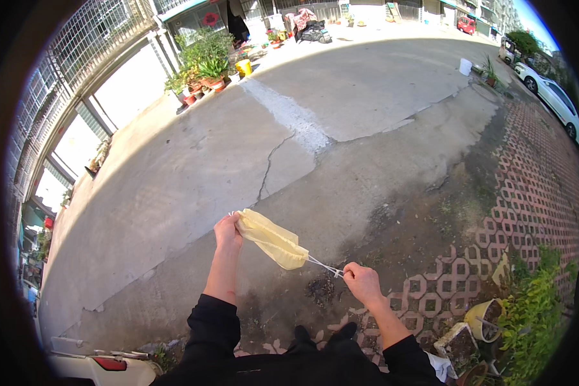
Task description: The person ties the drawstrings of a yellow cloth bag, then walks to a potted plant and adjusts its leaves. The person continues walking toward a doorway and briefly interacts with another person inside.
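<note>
A pale yellow cloth drawstring bag [272, 240] is stretched between my two hands over the pavement. My left hand [227, 230] grips its far left end, where a bit of white cord shows beside the fingers. From the bag's gathered right edge, white drawstrings [322, 264] run to my right hand [362, 282], whose closed fingers hold them near a knot. The bag hangs tilted, lower on the right, and its inside cannot be seen.
Cracked concrete [212, 159] lies ahead, with pink grid pavers [444, 289] at the right. A yellow pot [482, 319] and leafy plants [530, 309] stand low right. A white vehicle's rear [101, 369] is low left. Potted plants [212, 72] line the building; a white car [550, 99] is far right.
</note>
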The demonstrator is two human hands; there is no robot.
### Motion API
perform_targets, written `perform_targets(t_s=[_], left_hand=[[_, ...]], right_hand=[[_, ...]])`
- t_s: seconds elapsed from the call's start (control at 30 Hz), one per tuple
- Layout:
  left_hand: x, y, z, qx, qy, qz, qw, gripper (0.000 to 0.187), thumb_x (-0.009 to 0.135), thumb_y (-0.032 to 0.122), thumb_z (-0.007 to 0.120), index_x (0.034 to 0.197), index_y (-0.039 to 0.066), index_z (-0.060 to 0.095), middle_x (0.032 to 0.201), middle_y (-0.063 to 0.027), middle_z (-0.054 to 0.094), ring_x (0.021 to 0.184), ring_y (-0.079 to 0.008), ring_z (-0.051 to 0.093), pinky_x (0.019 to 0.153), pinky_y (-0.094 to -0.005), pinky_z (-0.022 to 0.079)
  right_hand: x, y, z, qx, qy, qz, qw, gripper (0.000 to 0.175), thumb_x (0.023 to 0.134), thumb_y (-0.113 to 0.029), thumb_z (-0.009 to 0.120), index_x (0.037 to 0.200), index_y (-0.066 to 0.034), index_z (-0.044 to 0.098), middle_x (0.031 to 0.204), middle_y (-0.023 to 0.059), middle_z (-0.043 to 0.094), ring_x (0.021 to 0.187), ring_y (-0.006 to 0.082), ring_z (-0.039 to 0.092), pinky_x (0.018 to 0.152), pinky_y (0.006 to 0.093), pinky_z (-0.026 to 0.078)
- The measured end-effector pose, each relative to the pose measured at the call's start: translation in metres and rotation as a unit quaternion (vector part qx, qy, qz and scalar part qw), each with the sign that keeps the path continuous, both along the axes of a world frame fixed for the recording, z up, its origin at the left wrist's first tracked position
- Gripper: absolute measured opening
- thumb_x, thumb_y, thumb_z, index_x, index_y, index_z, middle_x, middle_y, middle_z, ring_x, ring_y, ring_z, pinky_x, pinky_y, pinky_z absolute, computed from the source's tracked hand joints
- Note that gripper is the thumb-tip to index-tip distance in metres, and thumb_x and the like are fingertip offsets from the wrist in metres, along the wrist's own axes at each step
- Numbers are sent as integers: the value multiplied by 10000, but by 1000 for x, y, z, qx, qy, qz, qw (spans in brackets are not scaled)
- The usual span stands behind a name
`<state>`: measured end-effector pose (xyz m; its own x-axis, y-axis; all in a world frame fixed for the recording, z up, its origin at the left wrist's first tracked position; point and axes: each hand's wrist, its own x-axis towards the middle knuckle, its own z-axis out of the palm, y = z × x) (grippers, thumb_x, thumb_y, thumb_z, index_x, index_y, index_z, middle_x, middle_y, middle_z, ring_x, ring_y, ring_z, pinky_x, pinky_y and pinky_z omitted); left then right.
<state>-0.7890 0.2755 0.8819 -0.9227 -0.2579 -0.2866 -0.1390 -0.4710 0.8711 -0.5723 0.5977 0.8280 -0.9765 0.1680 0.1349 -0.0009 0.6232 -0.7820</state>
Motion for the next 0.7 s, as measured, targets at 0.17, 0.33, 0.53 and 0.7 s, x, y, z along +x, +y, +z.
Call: perform_targets(t_s=[0.17,0.33,0.53,0.7], left_hand=[[0,23,16,12,27,-31,999,51,903,-43,591,946,-72,591,948,-99,623,877,-204,629,815,-362,534],[-1,57,37,-17,43,-79,996,62,909,-20,596,956,-60,597,932,-82,621,860,-188,620,796,-346,523],[-1,77,49,-6,40,-96,995,52,916,-39,571,957,-68,585,941,-71,601,864,-176,602,791,-351,512],[-2,86,48,21,48,-78,996,34,921,-64,545,934,-78,573,957,-100,597,879,-188,600,807,-351,514]], right_hand=[[11,18,-5,-228,-85,-107,964,105,890,-111,558,896,-55,646,597,67,609,584,188,642,566,338,496],[0,31,12,-122,-46,-45,990,221,916,-110,569,1101,-25,654,1108,122,634,856,238,630,793,324,494],[4,26,58,-240,123,-56,961,159,952,-12,553,1085,-3,639,1057,94,625,752,136,621,686,265,512],[6,-24,59,-240,130,85,958,134,903,11,625,1035,-4,640,982,75,625,706,121,618,624,259,513]])
